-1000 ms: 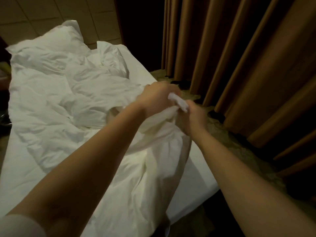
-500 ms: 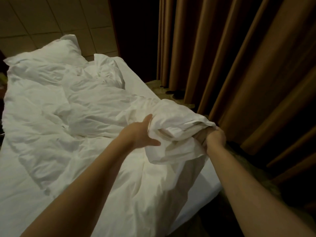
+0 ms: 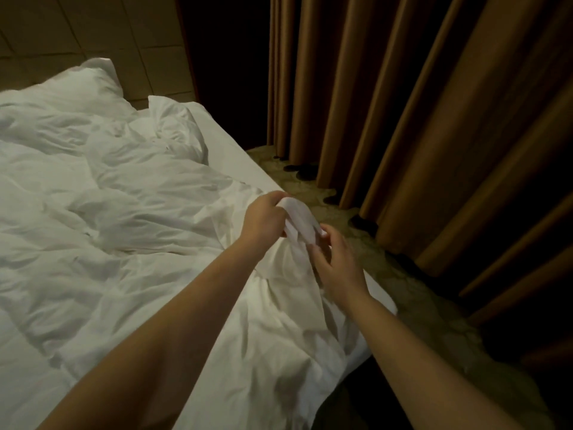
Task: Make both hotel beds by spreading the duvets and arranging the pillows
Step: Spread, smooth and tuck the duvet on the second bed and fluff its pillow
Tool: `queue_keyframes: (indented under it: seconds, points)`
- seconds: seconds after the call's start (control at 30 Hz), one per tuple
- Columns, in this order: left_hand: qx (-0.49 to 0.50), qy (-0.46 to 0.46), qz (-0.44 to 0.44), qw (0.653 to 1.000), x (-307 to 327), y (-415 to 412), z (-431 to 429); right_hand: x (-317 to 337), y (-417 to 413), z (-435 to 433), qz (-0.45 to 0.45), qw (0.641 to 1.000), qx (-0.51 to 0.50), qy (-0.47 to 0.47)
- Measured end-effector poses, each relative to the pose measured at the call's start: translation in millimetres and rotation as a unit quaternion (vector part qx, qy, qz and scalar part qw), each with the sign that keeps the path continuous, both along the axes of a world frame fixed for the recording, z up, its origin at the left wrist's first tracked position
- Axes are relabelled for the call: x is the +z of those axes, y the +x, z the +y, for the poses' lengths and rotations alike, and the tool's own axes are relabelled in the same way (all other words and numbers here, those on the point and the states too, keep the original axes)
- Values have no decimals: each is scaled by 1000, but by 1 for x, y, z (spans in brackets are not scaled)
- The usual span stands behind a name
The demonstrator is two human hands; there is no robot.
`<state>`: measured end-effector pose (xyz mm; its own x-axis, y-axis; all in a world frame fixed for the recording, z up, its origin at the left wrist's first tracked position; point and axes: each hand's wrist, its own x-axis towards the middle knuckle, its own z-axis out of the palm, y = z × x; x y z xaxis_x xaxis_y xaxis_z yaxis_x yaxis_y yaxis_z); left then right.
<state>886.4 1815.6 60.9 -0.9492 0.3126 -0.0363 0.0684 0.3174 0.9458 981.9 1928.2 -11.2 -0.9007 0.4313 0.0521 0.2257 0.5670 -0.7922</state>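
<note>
The bed (image 3: 231, 152) carries a rumpled white duvet (image 3: 124, 237), with pillows (image 3: 77, 88) at its head

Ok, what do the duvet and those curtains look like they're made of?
The duvet looks like matte white woven cotton or a blend: it creases finely and bunches softly where the left hand grips its edge. The curtains look like heavy brown cloth with a faint sheen, hanging in deep smooth folds; fibre unclear.

just two bare arms in shot. the left arm (image 3: 186, 321), the one farther from the curtain (image 3: 403, 119), is uncovered from wrist to frame edge, and so is the right arm (image 3: 434, 352) nearer the curtain. left hand (image 3: 263, 221) and right hand (image 3: 336, 262) are bare too. light's too dim for finer detail.
</note>
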Motion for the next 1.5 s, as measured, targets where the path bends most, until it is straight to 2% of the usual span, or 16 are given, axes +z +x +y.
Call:
queue_keyframes:
  seconds: [0.1,0.2,0.27,0.37,0.5,0.6,0.67,0.7,0.77,0.9,0.97,1.07,1.23,1.37,1.43,1.5]
  points:
    - [-26,-41,18,999,1,-4,6,-5,4,3,-49,998,28,24]
    - [-51,-90,28,994,-2,-4,7,4,-9,16,-74,992,-62,79]
    - [-60,-148,86,983,-2,-7,4,18,-15,29,-50,985,-134,94]
    - [-68,-293,222,927,0,-11,-2,40,-22,44,35,978,-197,55]
    - [-49,-339,273,899,-2,-13,-6,54,-33,37,88,977,-193,10]
    - [-43,-380,246,891,-6,-17,-13,56,-34,37,102,976,-192,-15]
    - [-58,-409,142,900,-9,-17,-17,55,-34,38,104,975,-193,-29]
    - [-71,-393,65,914,-12,-17,-19,54,-34,38,104,976,-190,-35]
    - [-77,-276,-103,953,-16,-14,-19,52,-36,38,97,978,-177,-45]
    - [6,-69,-198,978,-18,-18,-9,51,-37,33,50,995,-88,-27]
    - [23,-23,-197,980,-19,-20,-3,49,-34,27,-7,1000,-4,-1]
    - [-10,-16,-163,986,-25,-20,2,30,-29,23,-128,988,86,11]
    - [-36,-13,-153,988,-32,-18,12,4,-20,29,-272,960,26,58]
    - [-35,-14,-129,991,-30,-16,20,-8,0,36,-230,970,-74,35]
    - [-33,-12,-118,992,-29,-15,25,-11,14,35,-174,966,-189,-21]
    - [-41,-12,-112,993,-29,-12,30,-18,24,29,-145,957,-238,-84]
